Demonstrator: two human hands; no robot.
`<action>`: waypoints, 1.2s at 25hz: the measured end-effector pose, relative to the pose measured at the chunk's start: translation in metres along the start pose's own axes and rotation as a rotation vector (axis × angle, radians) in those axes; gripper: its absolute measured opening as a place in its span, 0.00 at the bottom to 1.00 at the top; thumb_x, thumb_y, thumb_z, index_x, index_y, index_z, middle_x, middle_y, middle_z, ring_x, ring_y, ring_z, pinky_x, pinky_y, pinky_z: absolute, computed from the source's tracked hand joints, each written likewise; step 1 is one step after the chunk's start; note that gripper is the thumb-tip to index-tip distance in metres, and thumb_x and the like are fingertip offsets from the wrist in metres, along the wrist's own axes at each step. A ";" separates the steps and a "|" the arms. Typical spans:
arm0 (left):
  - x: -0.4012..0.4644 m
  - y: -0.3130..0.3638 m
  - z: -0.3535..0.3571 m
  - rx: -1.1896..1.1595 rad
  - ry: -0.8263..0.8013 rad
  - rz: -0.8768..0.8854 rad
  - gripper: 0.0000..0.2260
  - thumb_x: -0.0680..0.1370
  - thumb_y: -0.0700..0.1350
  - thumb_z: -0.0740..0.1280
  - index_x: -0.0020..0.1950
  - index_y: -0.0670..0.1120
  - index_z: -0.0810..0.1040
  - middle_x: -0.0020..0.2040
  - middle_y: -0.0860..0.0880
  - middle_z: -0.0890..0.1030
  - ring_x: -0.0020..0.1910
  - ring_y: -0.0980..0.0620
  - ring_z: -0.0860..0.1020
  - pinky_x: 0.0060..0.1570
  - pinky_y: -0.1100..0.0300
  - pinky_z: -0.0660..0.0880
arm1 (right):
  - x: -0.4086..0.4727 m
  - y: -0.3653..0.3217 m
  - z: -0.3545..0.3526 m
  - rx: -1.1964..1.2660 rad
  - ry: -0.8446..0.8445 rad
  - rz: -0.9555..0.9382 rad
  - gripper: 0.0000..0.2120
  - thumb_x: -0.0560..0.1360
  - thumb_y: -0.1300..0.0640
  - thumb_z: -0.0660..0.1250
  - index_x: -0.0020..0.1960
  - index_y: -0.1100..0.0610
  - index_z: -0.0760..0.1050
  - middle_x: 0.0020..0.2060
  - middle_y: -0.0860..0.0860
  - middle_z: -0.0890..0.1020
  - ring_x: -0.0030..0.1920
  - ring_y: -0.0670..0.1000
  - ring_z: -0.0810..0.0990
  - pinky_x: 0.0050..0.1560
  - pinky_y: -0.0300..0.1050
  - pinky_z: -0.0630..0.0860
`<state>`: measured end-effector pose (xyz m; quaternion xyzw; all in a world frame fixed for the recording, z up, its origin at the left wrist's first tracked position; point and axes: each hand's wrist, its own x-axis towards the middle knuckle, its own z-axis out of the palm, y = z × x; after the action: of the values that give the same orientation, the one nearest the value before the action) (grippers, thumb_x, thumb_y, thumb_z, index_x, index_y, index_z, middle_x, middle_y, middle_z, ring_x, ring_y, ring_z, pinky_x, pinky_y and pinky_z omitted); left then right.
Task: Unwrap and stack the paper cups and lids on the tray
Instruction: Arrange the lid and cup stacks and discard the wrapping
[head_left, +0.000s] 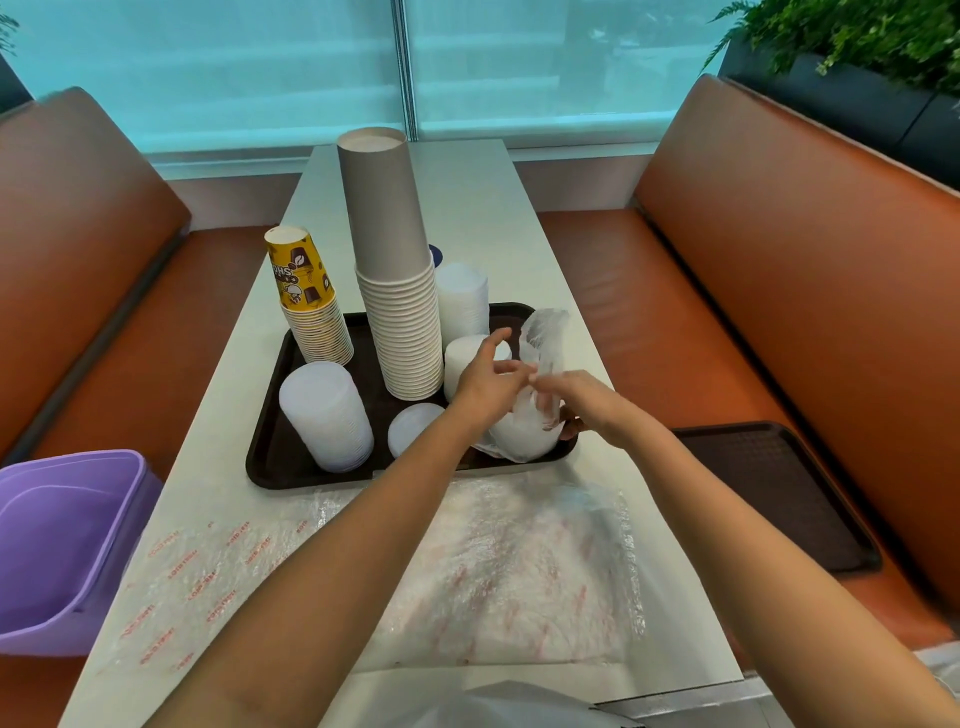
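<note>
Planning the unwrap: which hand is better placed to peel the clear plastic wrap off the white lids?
Probably the right hand: it already pinches the clear plastic wrap beside the wrapped white lids, while the left hand hovers with fingers spread.

Both forearms bare, no sleeves; left hand (485, 387), right hand (592, 402) bare, no gloves, rings, watch.
</note>
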<state>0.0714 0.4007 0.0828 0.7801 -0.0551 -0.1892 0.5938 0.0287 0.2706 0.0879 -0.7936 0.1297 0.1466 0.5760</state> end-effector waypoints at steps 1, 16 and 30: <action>0.000 0.001 0.000 -0.008 -0.011 -0.020 0.23 0.77 0.41 0.67 0.71 0.51 0.66 0.48 0.50 0.79 0.43 0.54 0.78 0.37 0.65 0.73 | 0.002 -0.001 -0.001 -0.012 0.056 -0.016 0.15 0.79 0.52 0.61 0.35 0.57 0.72 0.28 0.49 0.74 0.31 0.49 0.73 0.32 0.41 0.68; -0.020 0.037 -0.003 0.290 0.181 0.436 0.11 0.74 0.33 0.61 0.41 0.46 0.79 0.40 0.47 0.81 0.40 0.49 0.79 0.39 0.62 0.73 | 0.015 -0.001 -0.002 0.545 0.418 -0.076 0.15 0.73 0.72 0.55 0.54 0.56 0.65 0.41 0.55 0.72 0.33 0.50 0.71 0.30 0.41 0.70; 0.030 -0.027 0.011 1.134 -0.229 0.034 0.18 0.81 0.46 0.56 0.71 0.43 0.66 0.69 0.44 0.69 0.68 0.46 0.67 0.67 0.55 0.63 | 0.021 0.038 0.006 0.145 0.470 -0.168 0.10 0.76 0.64 0.60 0.45 0.55 0.79 0.40 0.46 0.81 0.43 0.46 0.77 0.42 0.37 0.71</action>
<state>0.0914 0.3890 0.0481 0.9499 -0.2244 -0.2036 0.0761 0.0336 0.2644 0.0449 -0.7705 0.2036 -0.0999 0.5957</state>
